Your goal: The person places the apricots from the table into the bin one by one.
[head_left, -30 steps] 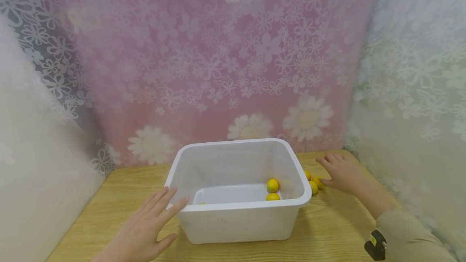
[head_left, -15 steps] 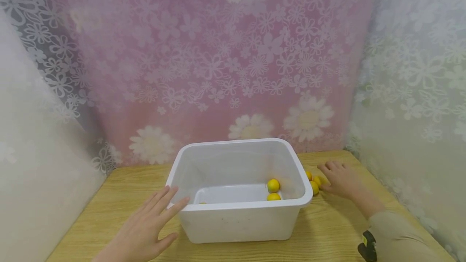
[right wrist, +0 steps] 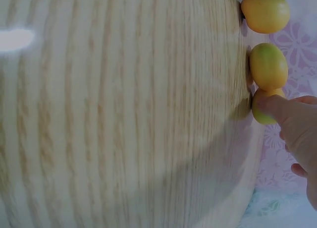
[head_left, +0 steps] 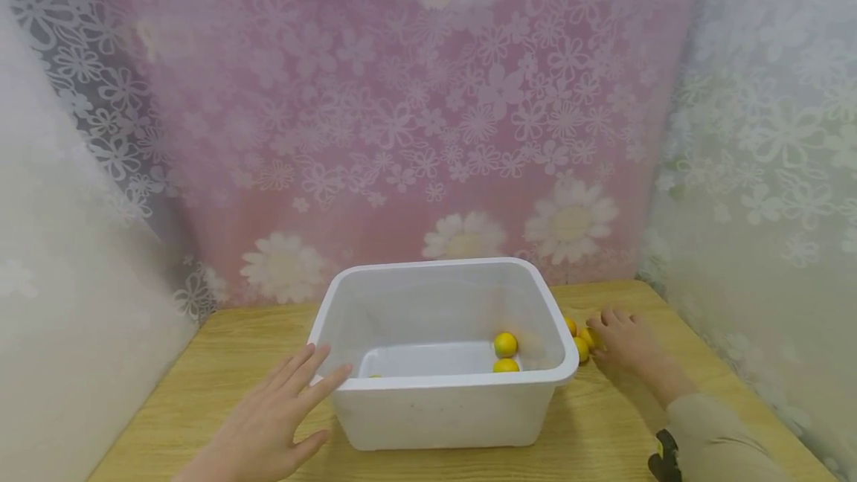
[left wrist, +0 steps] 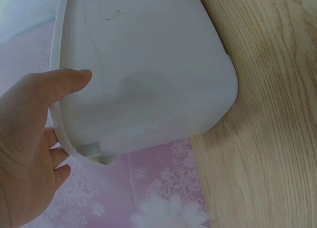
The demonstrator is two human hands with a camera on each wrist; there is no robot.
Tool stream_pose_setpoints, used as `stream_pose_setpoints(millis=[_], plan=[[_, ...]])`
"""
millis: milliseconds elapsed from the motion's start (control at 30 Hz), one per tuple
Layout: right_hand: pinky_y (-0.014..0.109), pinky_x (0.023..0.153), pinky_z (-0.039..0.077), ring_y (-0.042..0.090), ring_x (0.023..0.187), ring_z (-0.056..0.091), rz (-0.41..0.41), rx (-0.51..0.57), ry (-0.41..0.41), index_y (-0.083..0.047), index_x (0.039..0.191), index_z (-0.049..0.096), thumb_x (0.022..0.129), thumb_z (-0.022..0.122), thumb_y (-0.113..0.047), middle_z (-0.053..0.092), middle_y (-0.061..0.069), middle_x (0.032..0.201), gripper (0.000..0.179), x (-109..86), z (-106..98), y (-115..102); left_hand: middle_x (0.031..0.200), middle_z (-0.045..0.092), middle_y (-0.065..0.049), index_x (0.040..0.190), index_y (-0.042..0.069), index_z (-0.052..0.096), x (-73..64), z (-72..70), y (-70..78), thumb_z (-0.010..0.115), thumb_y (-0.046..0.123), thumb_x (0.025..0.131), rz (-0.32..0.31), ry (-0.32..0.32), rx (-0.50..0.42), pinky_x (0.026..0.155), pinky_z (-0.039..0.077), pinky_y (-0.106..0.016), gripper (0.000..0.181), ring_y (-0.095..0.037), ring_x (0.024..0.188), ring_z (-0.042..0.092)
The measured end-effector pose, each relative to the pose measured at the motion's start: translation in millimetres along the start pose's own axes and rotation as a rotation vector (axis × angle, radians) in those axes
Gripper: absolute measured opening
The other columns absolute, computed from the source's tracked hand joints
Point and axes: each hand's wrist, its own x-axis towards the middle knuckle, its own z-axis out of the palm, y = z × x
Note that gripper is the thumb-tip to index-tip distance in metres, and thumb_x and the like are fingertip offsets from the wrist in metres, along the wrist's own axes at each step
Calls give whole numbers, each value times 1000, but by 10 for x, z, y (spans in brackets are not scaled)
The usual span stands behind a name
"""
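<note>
I find the white bin [head_left: 428,384] upright on the wooden counter [head_left: 221,363], its mouth open upward, and I take it as my landmark. The left hand [head_left: 274,415] lies at the bin's near left corner, fingers spread and nearly straight over the rim, thumb to the outside of the wall. I judge this a light steadying hold, enough to check the bin from sliding without blocking its mouth.

The right hand [head_left: 626,344] is down beyond the bin's right wall, pinching one yellow fruit [right wrist: 261,114] with the thumb on its near face. The far fingertips are partly hidden, so I cannot confirm how firm that pinch is.

Two loose fruits [head_left: 581,349] rest on the counter beside the held one, near the bin's right wall; their closeness to the bin, in my judgement, keeps the reach short. Inside the bin, two fruits [head_left: 505,344] sit at the right end of the floor, and a yellow sliver [head_left: 376,376] shows above the near rim, toward the left.
</note>
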Motion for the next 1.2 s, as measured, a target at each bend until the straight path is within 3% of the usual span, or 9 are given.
stream_pose_setpoints(millis=[67,133,167,267,367,767,1000,1133,1200], plan=[[50,65,42,33,84,49,5,-6,4,-8,101,59,72,76,-26,46,8,84,38,-1,5,-13,140,39,-20,142,17,39,-3,-3,0,59,48,85,2,-1,-4,111,-2,-22,68,-40,123,41],[47,62,42,31,81,49,12,-8,3,-8,99,59,72,76,-26,45,7,81,36,0,12,-19,141,39,-20,142,17,39,-5,-4,-2,66,43,80,3,-4,-3,111,-2,-22,73,-40,123,41],[45,60,41,30,80,48,18,-6,3,-9,98,59,72,76,-26,44,6,80,36,-1,13,-26,141,39,-20,142,17,39,-5,-3,-3,65,44,81,3,-5,-4,111,-2,-22,72,-39,123,41],[45,59,40,29,77,47,34,0,-3,-10,97,58,73,76,-29,44,6,79,35,-3,15,-43,141,39,-20,142,18,39,-5,2,0,42,54,92,2,-8,-5,110,-2,-22,63,-39,123,42],[46,59,40,30,77,47,51,5,-13,-10,95,57,73,75,-28,45,8,79,34,4,23,-55,140,39,-20,142,17,40,0,3,5,24,56,93,-1,-8,-15,110,-3,-22,64,-40,123,42],[56,67,41,37,84,50,146,20,-42,-8,101,60,74,73,-27,52,15,86,36,18,58,-67,142,38,-19,142,18,39,3,-3,3,23,57,92,-13,-21,-29,110,-3,-21,65,-39,124,40],[55,65,41,36,82,49,143,11,-43,-10,101,60,74,72,-28,51,15,85,35,15,72,-54,142,37,-19,143,18,38,-5,1,-3,35,56,92,-11,-25,-26,110,-3,-21,63,-38,124,40],[54,64,42,35,82,50,141,-3,-37,-9,102,60,74,73,-29,51,15,85,37,16,71,-62,143,37,-18,143,19,37,-4,5,-2,25,56,93,-15,-24,-25,110,-3,-21,64,-38,125,40],[53,64,41,35,81,50,143,1,-32,-9,102,60,74,72,-29,51,14,84,36,12,61,-65,143,37,-18,143,19,37,-5,6,-2,34,56,93,-14,-22,-23,110,-3,-21,63,-38,125,40]])
